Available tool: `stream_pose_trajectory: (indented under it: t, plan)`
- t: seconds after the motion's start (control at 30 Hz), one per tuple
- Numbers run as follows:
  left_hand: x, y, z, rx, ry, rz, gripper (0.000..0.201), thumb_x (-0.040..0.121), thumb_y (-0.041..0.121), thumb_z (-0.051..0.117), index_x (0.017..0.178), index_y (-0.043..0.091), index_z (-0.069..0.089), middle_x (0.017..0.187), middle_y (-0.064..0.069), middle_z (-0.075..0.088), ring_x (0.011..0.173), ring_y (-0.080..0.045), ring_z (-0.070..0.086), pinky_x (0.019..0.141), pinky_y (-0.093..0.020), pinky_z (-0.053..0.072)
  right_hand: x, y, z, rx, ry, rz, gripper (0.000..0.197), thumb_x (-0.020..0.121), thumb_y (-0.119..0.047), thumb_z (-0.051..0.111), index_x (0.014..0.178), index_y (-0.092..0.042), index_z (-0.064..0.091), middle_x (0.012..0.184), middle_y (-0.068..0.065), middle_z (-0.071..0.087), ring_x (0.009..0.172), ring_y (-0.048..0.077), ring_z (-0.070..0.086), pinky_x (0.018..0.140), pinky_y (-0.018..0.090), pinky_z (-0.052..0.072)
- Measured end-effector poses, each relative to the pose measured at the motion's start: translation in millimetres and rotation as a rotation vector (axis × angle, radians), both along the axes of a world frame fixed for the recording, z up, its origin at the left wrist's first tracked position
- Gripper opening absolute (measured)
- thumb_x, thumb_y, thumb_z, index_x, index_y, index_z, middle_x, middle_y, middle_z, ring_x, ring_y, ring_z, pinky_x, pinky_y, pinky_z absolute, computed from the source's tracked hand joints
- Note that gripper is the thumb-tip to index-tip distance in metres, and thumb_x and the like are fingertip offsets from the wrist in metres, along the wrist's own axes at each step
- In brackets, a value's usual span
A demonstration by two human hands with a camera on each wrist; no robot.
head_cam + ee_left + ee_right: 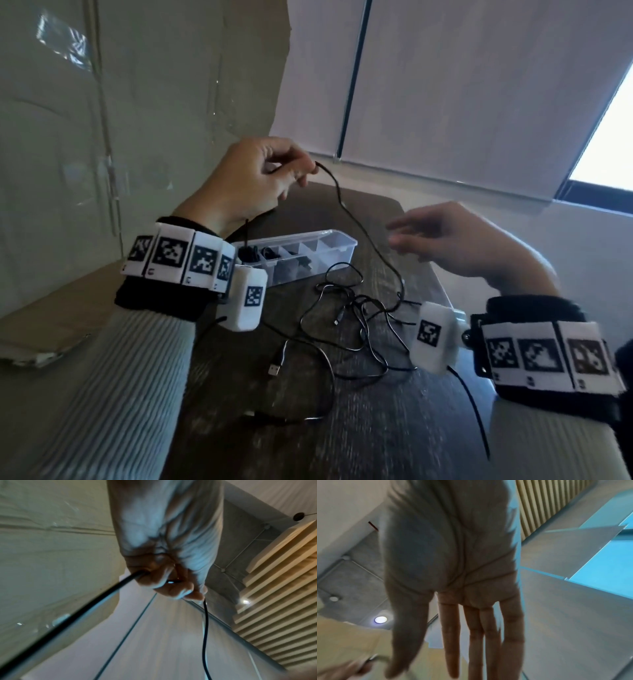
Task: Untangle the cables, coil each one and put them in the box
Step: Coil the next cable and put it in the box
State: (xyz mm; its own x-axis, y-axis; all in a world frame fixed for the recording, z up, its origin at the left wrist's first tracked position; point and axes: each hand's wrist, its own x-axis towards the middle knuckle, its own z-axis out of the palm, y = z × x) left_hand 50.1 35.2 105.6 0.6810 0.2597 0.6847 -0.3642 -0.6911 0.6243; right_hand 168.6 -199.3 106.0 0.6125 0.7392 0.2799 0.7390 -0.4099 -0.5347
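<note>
Right hand flat, empty; left hand pinches black cable, lifted. Risk: pulling tightens tangle on counter, drags box.

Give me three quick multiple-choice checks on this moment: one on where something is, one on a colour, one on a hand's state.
1. Where is the clear plastic compartment box?
A. on the dark wooden table, beyond the tangle
B. on the floor
C. in the right hand

2. What colour are the tangled thin cables?
A. white
B. black
C. red

3. What is the left hand doing?
A. resting flat
B. pinching a raised cable
C. holding the box

Answers: 1 A, the box sits on the tabletop behind the tangle. 2 B, every strand is black. 3 B, its fingertips hold a cable above the table, while the right hand is open.
</note>
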Motion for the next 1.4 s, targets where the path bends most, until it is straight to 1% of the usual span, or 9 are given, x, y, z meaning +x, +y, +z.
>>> stream_pose_trajectory:
  t: [0.07, 0.27, 0.47, 0.67, 0.87, 1.07, 1.17, 1.23, 1.4]
  plan:
    - [5, -15, 2, 0.021, -0.065, -0.04, 0.016, 0.091, 0.022, 0.062, 0.09, 0.009, 0.071, 0.074, 0.003, 0.066, 0.057, -0.001, 0.053, 0.059, -0.015, 0.044, -13, 17, 0, 0.008, 0.032, 0.046, 0.065, 0.068, -0.059, 0.065, 0.12, -0.021, 0.064, 0.102, -0.01, 0.07, 0.091, 0.008, 0.068, 0.082, 0.03, 0.053]
    - [3, -21, 3, 0.022, -0.076, -0.078, 0.022, 0.088, 0.025, 0.064, 0.09, 0.004, 0.07, 0.073, -0.002, 0.066, 0.053, 0.004, 0.052, 0.056, -0.006, 0.038, -12, 14, 2, 0.046, 0.007, 0.056, 0.004, 0.084, -0.017, 0.073, 0.083, -0.016, 0.069, 0.067, -0.007, 0.07, 0.061, 0.003, 0.061, 0.067, 0.021, 0.046]
    - [4, -19, -3, 0.053, 0.133, -0.164, 0.02, 0.087, 0.032, 0.063, 0.087, 0.013, 0.071, 0.061, 0.006, 0.062, 0.05, -0.008, 0.049, 0.058, -0.021, 0.043, 13, -22, 17, 0.632, -0.09, -0.324, 0.006, 0.086, -0.016, 0.067, 0.086, -0.013, 0.072, 0.066, 0.0, 0.065, 0.037, 0.003, 0.051, 0.044, 0.016, 0.041]
    - [7, -2, -13, 0.114, 0.344, -0.055, 0.026, 0.089, 0.04, 0.059, 0.087, 0.017, 0.072, 0.057, 0.007, 0.06, 0.057, -0.006, 0.055, 0.068, -0.024, 0.047, 12, -53, 25, 0.989, -0.084, -0.589, 0.009, 0.072, -0.045, 0.056, 0.07, -0.039, 0.062, 0.076, -0.007, 0.069, 0.05, 0.005, 0.065, 0.052, 0.022, 0.044]
    - [6, 8, -10, 0.091, 0.226, 0.022, 0.018, 0.091, 0.031, 0.059, 0.089, 0.019, 0.073, 0.062, 0.008, 0.065, 0.057, -0.002, 0.059, 0.071, -0.019, 0.049, 23, -61, 16, 0.594, -0.04, -0.519, 0.013, 0.086, -0.023, 0.065, 0.098, -0.022, 0.071, 0.082, 0.003, 0.068, 0.067, 0.017, 0.065, 0.068, 0.031, 0.055]
    - [15, -30, -3, 0.181, -0.053, 0.054, 0.015, 0.086, 0.029, 0.068, 0.096, 0.021, 0.074, 0.071, 0.011, 0.069, 0.051, 0.001, 0.055, 0.054, -0.011, 0.045, -16, -19, 29, 0.446, -0.061, -0.295, 0.022, 0.091, -0.039, 0.059, 0.104, -0.027, 0.072, 0.097, -0.006, 0.068, 0.097, 0.014, 0.064, 0.098, 0.045, 0.05]
    - [21, -47, -3, 0.187, -0.113, 0.048, 0.013, 0.086, 0.029, 0.068, 0.095, 0.023, 0.075, 0.069, 0.01, 0.069, 0.047, -0.002, 0.052, 0.05, -0.012, 0.041, -41, 2, 26, 0.159, -0.039, -0.06, 0.033, 0.098, -0.035, 0.05, 0.098, -0.01, 0.072, 0.094, 0.009, 0.073, 0.085, 0.021, 0.065, 0.081, 0.034, 0.052]
    - [22, -50, -3, 0.158, -0.122, 0.028, 0.013, 0.086, 0.029, 0.069, 0.095, 0.022, 0.075, 0.068, 0.008, 0.069, 0.047, -0.003, 0.052, 0.05, -0.017, 0.043, -42, 11, 24, 0.154, -0.051, -0.047, 0.036, 0.1, -0.027, 0.048, 0.091, 0.0, 0.07, 0.067, 0.005, 0.072, 0.061, 0.015, 0.059, 0.066, 0.023, 0.049]
    - [18, -41, -4, 0.064, 0.027, -0.189, 0.013, 0.087, 0.015, 0.067, 0.098, 0.012, 0.073, 0.075, 0.001, 0.072, 0.064, -0.014, 0.064, 0.069, -0.022, 0.055, -26, 11, 22, 0.353, -0.115, -0.166, 0.031, 0.097, -0.021, 0.047, 0.07, -0.016, 0.061, 0.045, -0.002, 0.056, 0.05, 0.024, 0.059, 0.058, 0.031, 0.047]
